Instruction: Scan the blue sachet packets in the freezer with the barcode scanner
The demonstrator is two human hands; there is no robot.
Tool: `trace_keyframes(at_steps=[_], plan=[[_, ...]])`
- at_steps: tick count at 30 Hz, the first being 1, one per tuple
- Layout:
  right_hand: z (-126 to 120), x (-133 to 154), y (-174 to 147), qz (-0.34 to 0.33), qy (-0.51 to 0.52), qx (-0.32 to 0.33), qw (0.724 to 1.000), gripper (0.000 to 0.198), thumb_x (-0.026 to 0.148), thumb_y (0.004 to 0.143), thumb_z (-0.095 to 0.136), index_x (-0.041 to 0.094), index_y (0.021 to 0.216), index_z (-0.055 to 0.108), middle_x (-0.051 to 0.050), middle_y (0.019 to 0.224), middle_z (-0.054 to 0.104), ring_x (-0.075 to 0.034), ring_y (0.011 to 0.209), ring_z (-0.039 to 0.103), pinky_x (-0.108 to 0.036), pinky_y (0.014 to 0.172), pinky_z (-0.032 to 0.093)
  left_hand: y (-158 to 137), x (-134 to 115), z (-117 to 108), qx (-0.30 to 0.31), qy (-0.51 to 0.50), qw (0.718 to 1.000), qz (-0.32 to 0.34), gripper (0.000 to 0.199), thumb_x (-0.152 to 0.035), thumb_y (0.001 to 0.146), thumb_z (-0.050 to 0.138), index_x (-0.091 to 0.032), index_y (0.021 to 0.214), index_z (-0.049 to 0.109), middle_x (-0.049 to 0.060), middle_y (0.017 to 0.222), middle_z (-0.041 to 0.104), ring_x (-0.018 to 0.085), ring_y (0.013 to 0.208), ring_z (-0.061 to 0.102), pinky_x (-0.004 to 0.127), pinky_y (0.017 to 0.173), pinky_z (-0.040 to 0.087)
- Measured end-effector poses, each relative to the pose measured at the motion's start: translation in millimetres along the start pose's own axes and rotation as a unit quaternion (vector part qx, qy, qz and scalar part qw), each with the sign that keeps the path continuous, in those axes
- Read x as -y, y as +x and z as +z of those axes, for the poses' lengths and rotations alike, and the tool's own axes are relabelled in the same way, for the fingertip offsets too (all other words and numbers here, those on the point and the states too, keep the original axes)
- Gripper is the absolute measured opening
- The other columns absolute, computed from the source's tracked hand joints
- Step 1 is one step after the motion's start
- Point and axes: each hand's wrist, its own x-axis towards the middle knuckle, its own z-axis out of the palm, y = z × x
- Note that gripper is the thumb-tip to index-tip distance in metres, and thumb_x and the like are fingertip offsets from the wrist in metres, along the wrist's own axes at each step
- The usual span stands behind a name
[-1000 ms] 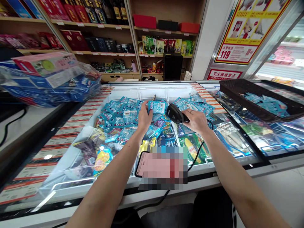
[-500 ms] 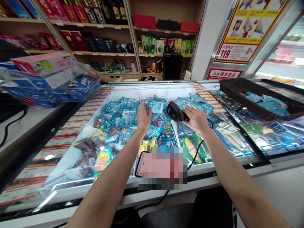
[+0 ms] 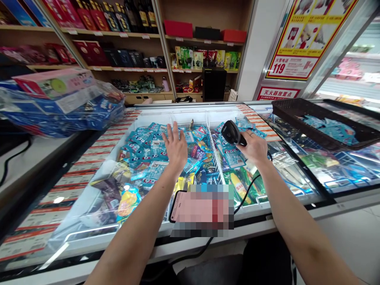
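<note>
My left hand [image 3: 175, 149] is open, fingers spread, above the blue packets [image 3: 158, 148] heaped on the freezer's glass top. Nothing shows in its fingers. My right hand [image 3: 254, 145] is wrapped round the handle of a black barcode scanner [image 3: 232, 132], whose head points to the upper left. A black cable [image 3: 251, 186] runs down from the scanner toward the front edge. Below the scanner lie more blue packets [image 3: 234, 158]. A phone [image 3: 190, 208], partly blurred out, rests near the front edge between my forearms.
A dark woven basket [image 3: 289, 109] with blue packets stands at the right. Plastic-wrapped boxes [image 3: 71, 105] sit at the left. Under the glass, a white wire divider [image 3: 215, 152] separates packaged goods. Shelves [image 3: 142, 68] with boxes and bottles stand behind the freezer.
My left hand has let go of a blue packet and its fingers have spread. My right hand has moved the barcode scanner a little to the right.
</note>
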Motion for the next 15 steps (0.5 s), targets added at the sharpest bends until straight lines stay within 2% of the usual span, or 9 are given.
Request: trace_keyframes(at_steps=[2,4,6,8,10,12,15], plan=[[1.6,-0.8,-0.2,-0.003,-0.003,0.005,1.000,0.032,0.039,0.084,0.056,0.020,0.109,0.063,-0.008,0.099,0.066,-0.022,0.079,0.058,-0.029,0.061,0.033,-0.1,-3.3,0.5,0.069,0.004,0.995,0.075,0.031,-0.013,0.088,0.040,-0.024,0.107,0.062,0.007,0.141,0.048,0.029,0.141,0.029,0.061,0.116,0.009],[2.4,-1.2,-0.3,-0.006,-0.006,0.008,1.000,0.032,0.040,0.083,0.057,0.021,0.109,0.063,-0.008,0.099,0.066,-0.022,0.079,0.058,-0.029,0.061,0.032,0.0,-3.3,3.0,0.132,0.019,0.983,0.129,0.029,-0.012,0.087,0.041,-0.023,0.094,0.066,0.006,0.119,0.063,0.025,0.125,0.049,0.056,0.115,0.020],[2.3,-1.6,-0.2,0.000,-0.008,0.009,1.000,0.032,0.040,0.083,0.057,0.022,0.109,0.063,-0.007,0.099,0.066,-0.022,0.080,0.058,-0.029,0.061,0.032,-0.3,-0.2,6.2,0.143,0.055,0.978,0.138,0.025,-0.015,0.088,0.042,-0.022,0.086,0.066,0.007,0.097,0.069,0.024,0.107,0.060,0.055,0.112,0.027],[1.4,-2.1,0.1,0.012,-0.011,0.011,1.000,0.032,0.039,0.084,0.057,0.021,0.109,0.062,-0.007,0.100,0.066,-0.022,0.081,0.058,-0.029,0.061,0.031,-0.5,3.4,8.1,0.119,0.098,0.980,0.125,0.025,-0.023,0.091,0.043,-0.021,0.084,0.067,0.008,0.090,0.069,0.024,0.102,0.061,0.056,0.111,0.027],[0.1,-2.3,0.6,0.024,-0.016,0.020,0.999,0.033,0.040,0.083,0.057,0.021,0.110,0.062,-0.008,0.099,0.065,-0.023,0.083,0.058,-0.029,0.061,0.031,-0.1,3.8,7.5,0.107,0.125,0.980,0.116,0.028,-0.029,0.093,0.040,-0.020,0.092,0.067,0.010,0.098,0.069,0.026,0.109,0.059,0.056,0.112,0.025],[-0.9,-1.9,1.1,0.030,-0.020,0.030,0.999,0.034,0.040,0.083,0.057,0.020,0.110,0.062,-0.008,0.099,0.065,-0.023,0.084,0.058,-0.029,0.061,0.030,0.8,-1.5,4.9,0.129,0.114,0.976,0.134,0.034,-0.032,0.094,0.036,-0.020,0.110,0.064,0.011,0.116,0.065,0.026,0.120,0.053,0.054,0.114,0.022],[-1.4,-0.3,1.8,0.027,-0.020,0.037,0.999,0.033,0.040,0.084,0.056,0.021,0.110,0.062,-0.008,0.101,0.065,-0.022,0.084,0.058,-0.029,0.062,0.031,1.2,-19.9,1.5,0.211,0.025,0.950,0.228,0.041,-0.035,0.097,0.032,-0.025,0.133,0.049,0.005,0.144,0.047,0.022,0.137,0.037,0.049,0.116,0.022]])
